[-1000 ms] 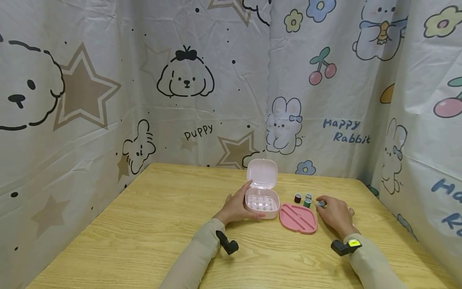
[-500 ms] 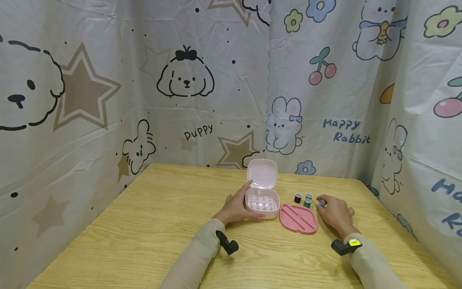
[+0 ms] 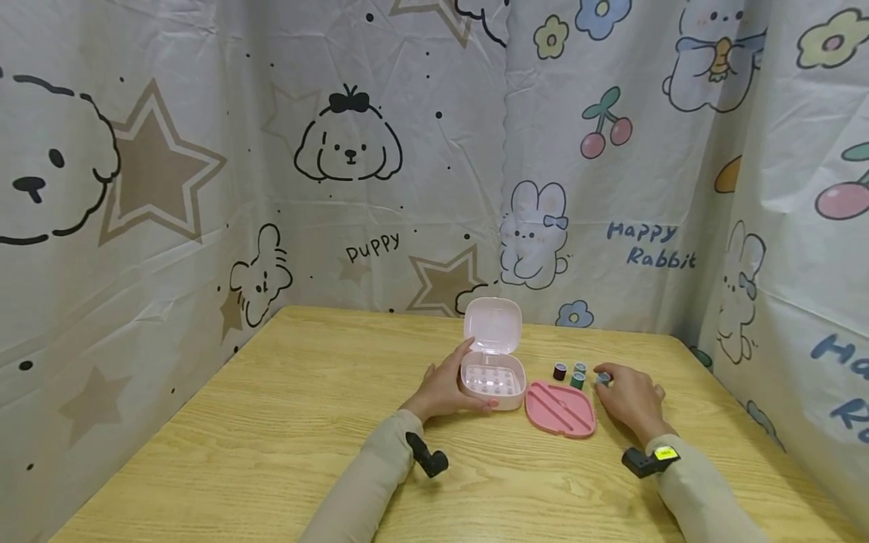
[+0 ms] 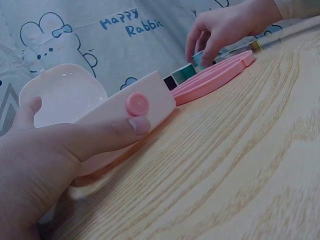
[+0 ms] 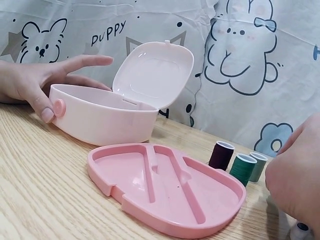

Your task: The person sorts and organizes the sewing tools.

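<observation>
An open pale pink box (image 3: 492,385) stands with its hinged lid (image 3: 493,324) tipped up at the back. My left hand (image 3: 444,383) holds its left side, the thumb along the front by the round pink button (image 4: 137,104). To the right, my right hand (image 3: 631,398) pinches a light blue thread spool (image 3: 603,378) between thumb and fingers; in the right wrist view the hand hides that spool. Upright beside it are a dark spool (image 5: 221,155), a green spool (image 5: 243,168) and a pale green spool (image 5: 257,166).
A darker pink divided tray (image 3: 560,409) lies flat just right of the box, in front of the spools. Under the right hand, a small dark and white object (image 5: 300,229) shows at the frame's edge. Printed curtains (image 3: 421,151) surround the wooden table (image 3: 305,377).
</observation>
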A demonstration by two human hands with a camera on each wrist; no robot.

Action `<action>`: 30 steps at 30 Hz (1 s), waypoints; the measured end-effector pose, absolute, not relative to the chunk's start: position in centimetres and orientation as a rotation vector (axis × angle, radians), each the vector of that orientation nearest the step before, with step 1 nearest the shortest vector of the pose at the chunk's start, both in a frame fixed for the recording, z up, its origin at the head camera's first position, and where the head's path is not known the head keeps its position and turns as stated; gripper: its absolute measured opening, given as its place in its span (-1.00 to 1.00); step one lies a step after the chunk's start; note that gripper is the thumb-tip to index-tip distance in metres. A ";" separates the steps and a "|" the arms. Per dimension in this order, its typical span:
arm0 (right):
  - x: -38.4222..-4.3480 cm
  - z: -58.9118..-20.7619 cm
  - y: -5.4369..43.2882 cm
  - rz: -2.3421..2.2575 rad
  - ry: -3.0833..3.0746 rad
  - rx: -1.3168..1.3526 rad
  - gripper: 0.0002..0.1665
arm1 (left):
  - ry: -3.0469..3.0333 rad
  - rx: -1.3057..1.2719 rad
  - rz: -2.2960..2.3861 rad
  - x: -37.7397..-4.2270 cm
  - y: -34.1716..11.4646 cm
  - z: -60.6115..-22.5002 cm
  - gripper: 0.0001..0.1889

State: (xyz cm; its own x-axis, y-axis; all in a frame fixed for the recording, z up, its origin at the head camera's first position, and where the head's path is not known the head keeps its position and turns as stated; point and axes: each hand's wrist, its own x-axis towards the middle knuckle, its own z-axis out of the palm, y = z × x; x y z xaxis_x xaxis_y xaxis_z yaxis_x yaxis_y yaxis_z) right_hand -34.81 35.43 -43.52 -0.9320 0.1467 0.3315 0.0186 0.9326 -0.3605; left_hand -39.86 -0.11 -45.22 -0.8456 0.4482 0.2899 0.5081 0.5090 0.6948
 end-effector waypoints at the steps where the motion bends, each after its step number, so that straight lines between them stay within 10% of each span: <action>1: -34.8 -43.5 35.5 0.503 -2.728 -0.119 -0.60 | -2.666 -0.848 -1.263 -39.9 -0.1 -45.2 0.38; 30: -34.7 -41.5 34.8 0.517 -2.736 -0.108 -0.59 | -2.670 -0.851 -1.236 -40.3 0.0 -45.7 0.39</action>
